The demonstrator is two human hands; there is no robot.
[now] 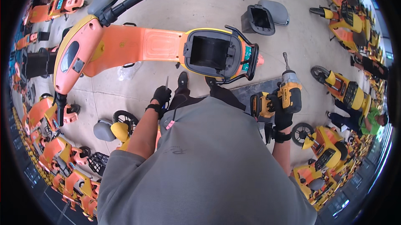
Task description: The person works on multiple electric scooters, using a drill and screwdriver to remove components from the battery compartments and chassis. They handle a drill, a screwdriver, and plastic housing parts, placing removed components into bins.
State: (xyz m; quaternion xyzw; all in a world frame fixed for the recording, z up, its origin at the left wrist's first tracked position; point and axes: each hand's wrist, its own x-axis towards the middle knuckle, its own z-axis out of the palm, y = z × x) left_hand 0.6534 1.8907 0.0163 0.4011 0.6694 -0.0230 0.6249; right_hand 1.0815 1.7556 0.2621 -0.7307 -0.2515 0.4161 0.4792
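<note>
My right hand (pixel 277 106), in a black glove, is wrapped round the grip of a yellow and black cordless impact driver (pixel 291 93). A long socket bit points up and away from its nose. My left hand (pixel 161 96), also gloved, is closed on a slim metal-shafted hand tool (pixel 167 82) with a bit of blue at its lower end; its exact kind is unclear. Both hands are apart from the orange and yellow electric scooter (pixel 163 43) lying across the view ahead of me. The scooter's seat is off, exposing a black under-seat compartment (pixel 209 51).
A black storage bin (pixel 255 22) and a grey seat (pixel 276 13) lie beyond the scooter's rear. A dark flat sheet (pixel 238 93) is on the floor by my feet. Scooters line both sides, and a person in green (pixel 369 122) is at far right.
</note>
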